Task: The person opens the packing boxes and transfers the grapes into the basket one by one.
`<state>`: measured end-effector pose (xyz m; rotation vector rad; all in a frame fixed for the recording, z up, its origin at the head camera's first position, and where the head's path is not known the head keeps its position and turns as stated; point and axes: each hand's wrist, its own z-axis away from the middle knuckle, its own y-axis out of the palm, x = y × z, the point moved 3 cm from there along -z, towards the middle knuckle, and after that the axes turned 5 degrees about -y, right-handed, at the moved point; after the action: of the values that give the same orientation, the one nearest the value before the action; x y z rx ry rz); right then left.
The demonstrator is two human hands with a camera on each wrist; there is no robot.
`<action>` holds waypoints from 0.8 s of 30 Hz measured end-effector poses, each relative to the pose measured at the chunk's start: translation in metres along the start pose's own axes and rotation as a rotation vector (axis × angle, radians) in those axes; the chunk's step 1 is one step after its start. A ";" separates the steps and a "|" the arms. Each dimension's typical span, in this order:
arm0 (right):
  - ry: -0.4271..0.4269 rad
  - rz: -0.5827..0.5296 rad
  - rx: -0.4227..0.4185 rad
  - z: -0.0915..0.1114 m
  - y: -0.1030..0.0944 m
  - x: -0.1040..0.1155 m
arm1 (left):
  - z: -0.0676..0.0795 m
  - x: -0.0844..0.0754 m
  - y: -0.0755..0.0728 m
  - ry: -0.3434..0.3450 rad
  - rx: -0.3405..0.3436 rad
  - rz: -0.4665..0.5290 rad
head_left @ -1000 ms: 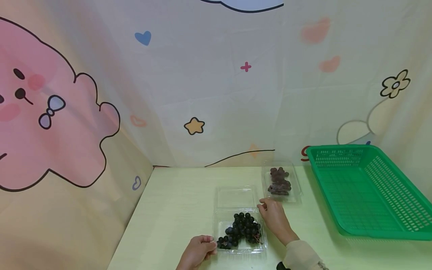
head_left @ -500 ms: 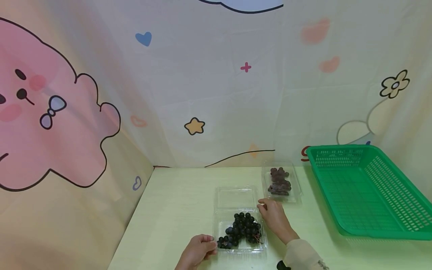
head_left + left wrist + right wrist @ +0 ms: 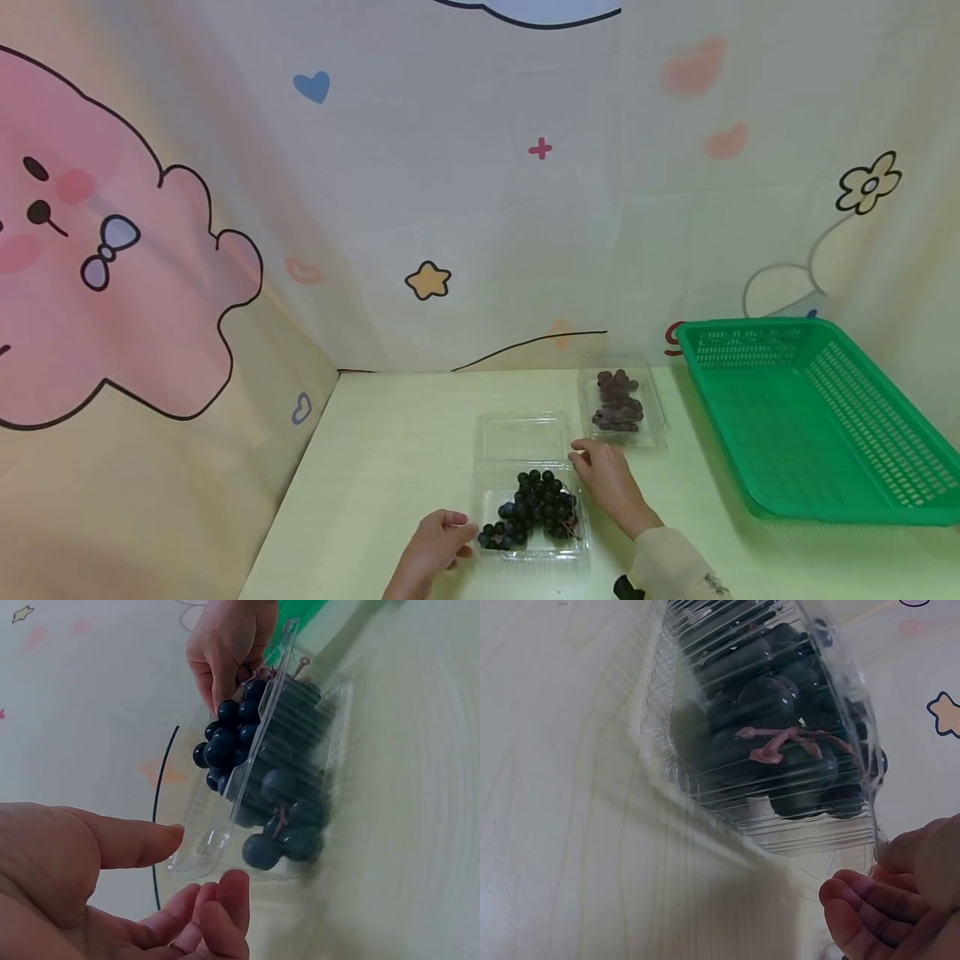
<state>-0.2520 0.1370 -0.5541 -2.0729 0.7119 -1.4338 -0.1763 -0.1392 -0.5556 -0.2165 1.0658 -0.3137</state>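
A clear plastic clamshell box (image 3: 491, 500) lies on the table with its lid (image 3: 523, 437) folded back. Inside is a bunch of dark grapes (image 3: 536, 504), whose reddish stem (image 3: 780, 742) shows through the ribbed wall in the right wrist view. My left hand (image 3: 437, 543) is beside the box's near left corner; its thumb (image 3: 142, 841) and fingers are apart, with a gap to the plastic in the left wrist view. At the far right corner, near the hinge, my right hand (image 3: 609, 483) pinches the box's rim between thumb and curled fingers.
Behind the right hand stands another clear box (image 3: 654, 408) holding reddish-brown grapes (image 3: 618, 400). A large green plastic basket (image 3: 757, 433) takes up the table's right side. A printed cloth (image 3: 480, 208) hangs along the table's back edge.
My left hand has let go of the box's left edge, its fingers spreading as it draws slightly left. The right hand keeps its place at the far right corner. The head view shifts slightly.
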 end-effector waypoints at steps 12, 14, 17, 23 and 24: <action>0.007 -0.003 0.010 -0.002 0.002 -0.003 | -0.002 -0.035 -0.013 0.243 -0.198 -0.303; 0.011 -0.007 0.012 -0.003 0.002 -0.003 | -0.003 -0.039 -0.013 0.257 -0.210 -0.329; 0.013 -0.002 0.015 -0.003 0.003 -0.003 | -0.005 -0.045 -0.012 0.263 -0.208 -0.343; 0.022 0.004 0.021 -0.002 0.003 -0.002 | -0.009 -0.050 -0.007 0.269 -0.229 -0.380; 0.022 0.004 0.021 -0.002 0.003 -0.002 | -0.011 -0.051 -0.005 0.267 -0.228 -0.391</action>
<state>-0.2553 0.1363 -0.5568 -2.0420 0.7061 -1.4584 -0.2093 -0.1266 -0.5174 -0.6042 1.3229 -0.5840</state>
